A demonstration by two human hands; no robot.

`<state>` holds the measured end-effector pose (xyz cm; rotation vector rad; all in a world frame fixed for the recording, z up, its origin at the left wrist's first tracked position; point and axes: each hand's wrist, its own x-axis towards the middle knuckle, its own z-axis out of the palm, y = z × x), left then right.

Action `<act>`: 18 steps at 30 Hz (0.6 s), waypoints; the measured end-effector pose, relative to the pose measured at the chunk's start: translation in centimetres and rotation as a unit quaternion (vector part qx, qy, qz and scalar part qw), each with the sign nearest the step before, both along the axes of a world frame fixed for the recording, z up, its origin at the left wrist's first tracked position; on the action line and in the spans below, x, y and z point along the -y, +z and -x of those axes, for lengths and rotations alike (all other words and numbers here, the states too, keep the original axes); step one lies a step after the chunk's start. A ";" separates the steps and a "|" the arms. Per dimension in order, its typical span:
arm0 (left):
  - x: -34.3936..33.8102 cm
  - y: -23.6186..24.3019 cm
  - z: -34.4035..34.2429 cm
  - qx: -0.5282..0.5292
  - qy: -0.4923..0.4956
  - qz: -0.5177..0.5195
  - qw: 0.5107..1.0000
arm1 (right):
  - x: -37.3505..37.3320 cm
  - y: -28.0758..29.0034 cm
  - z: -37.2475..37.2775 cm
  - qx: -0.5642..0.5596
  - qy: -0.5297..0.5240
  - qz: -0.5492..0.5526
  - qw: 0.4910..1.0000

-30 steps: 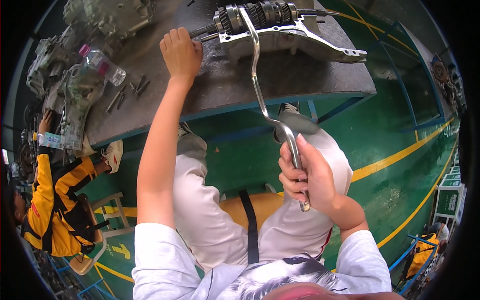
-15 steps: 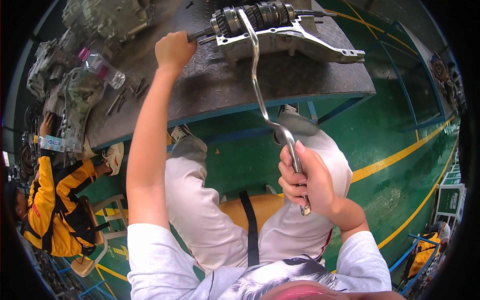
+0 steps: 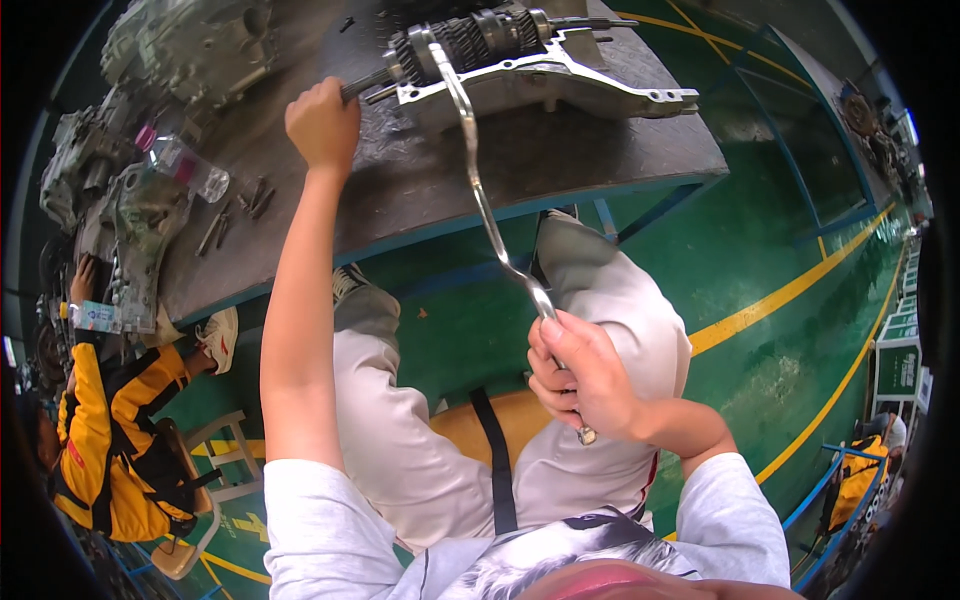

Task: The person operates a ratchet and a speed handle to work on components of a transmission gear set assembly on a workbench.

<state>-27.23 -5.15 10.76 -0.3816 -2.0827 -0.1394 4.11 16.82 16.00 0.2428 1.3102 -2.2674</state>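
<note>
My left hand is closed around the end of a dark splined shaft. That shaft runs into a row of gears lying in an open silver metal housing, which looks like half of a gearbox case. In my right hand is a long, bent, shiny metal rod, gripped near its lower end over my right thigh. Its far end overlaps the gears toward their left side; whether it touches them or is hooked on I cannot tell. The housing sits on a dark metal-topped table.
At the table's left lie more grey castings, a clear bottle with a pink cap and several small dark metal parts. A person in a yellow and black jacket sits to the left. A blue frame stands at right.
The table, housing and both hands appear shifted slightly left in the picture. My right hand and the rod's lower end sit a little lower. Both grips are kept.
</note>
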 end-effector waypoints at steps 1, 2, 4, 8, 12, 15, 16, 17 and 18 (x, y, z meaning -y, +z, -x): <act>-0.2 -0.1 -0.3 0.001 -0.007 -0.002 1.000 | 0.0 0.0 0.0 0.001 -0.007 -0.002 1.000; -0.4 0.0 -0.7 -0.029 0.002 -0.001 1.000 | 0.1 0.2 0.1 -0.005 -0.006 0.002 1.000; -0.2 0.3 -1.3 -0.044 0.005 0.005 0.999 | 0.3 0.2 0.1 -0.020 -0.005 0.018 1.000; -0.4 2.0 -0.9 0.172 0.072 0.002 0.982 | 0.1 0.3 0.4 -0.018 -0.006 0.000 1.000; 0.9 5.0 0.6 0.411 0.018 0.050 0.910 | 0.4 0.1 0.3 -0.018 -0.009 0.008 1.000; 1.1 5.7 1.1 0.467 0.007 0.060 0.882 | 0.5 0.3 0.5 -0.012 -0.010 0.013 1.000; 0.7 4.2 0.6 0.360 0.011 0.040 0.932 | 0.4 0.1 0.5 -0.017 -0.012 0.005 1.000; 0.6 2.7 0.3 0.212 0.041 0.062 0.975 | 0.6 0.1 0.5 -0.023 -0.012 0.002 1.000; 0.7 1.4 0.2 0.151 0.044 0.042 0.987 | 0.7 0.2 0.4 -0.023 -0.010 0.003 1.000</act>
